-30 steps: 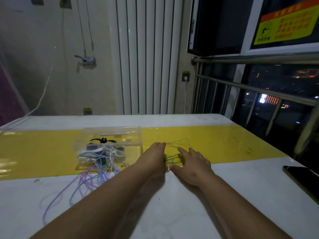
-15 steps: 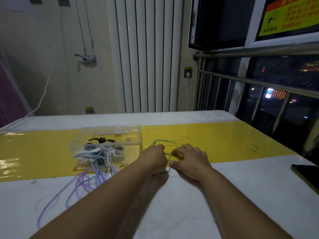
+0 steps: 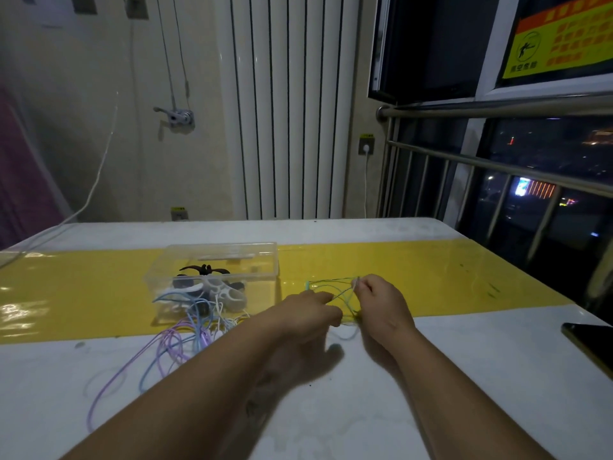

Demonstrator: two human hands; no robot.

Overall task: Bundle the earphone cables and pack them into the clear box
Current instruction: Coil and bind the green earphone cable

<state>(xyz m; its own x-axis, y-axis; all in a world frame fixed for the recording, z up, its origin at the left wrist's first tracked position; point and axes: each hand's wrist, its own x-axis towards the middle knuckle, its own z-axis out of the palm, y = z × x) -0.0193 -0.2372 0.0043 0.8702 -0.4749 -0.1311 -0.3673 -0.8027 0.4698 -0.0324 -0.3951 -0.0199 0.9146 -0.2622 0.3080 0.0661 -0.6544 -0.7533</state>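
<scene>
A person's left hand [image 3: 310, 312] and right hand [image 3: 381, 305] worked a thin green earphone cable [image 3: 335, 287] over a white bench [image 3: 365, 403], above the near edge of a glossy yellow strip [image 3: 447, 280] that ran across it. The right hand was clenched, pinching a strand of the cable between thumb and fingertips and lifting it off the surface. The left hand, fingers curled, gripped the cable's loops just beside it. The loops spread between and beyond the two hands, toward the far side of the strip.

The clear box [image 3: 219, 247] stood open on the yellow strip, to the left of the hands and apart from them. A black clip [image 3: 204, 269] and several white pieces [image 3: 227, 293] lay inside. A tangle of purple and blue cables [image 3: 166, 346] spilled from the box's near side onto the white surface, untouched by either hand.

A dark phone [image 3: 588, 340] lay at the bench's right edge. On the window at upper right, a yellow and orange warning sign [image 3: 560, 38] carried a figure in a circle and lines of Chinese characters, too blurred to read. Below it a metal railing [image 3: 497, 106] crossed the dark glass. A charger was plugged into a wall socket [image 3: 366, 147] beside a white ribbed panel [image 3: 288, 111].
</scene>
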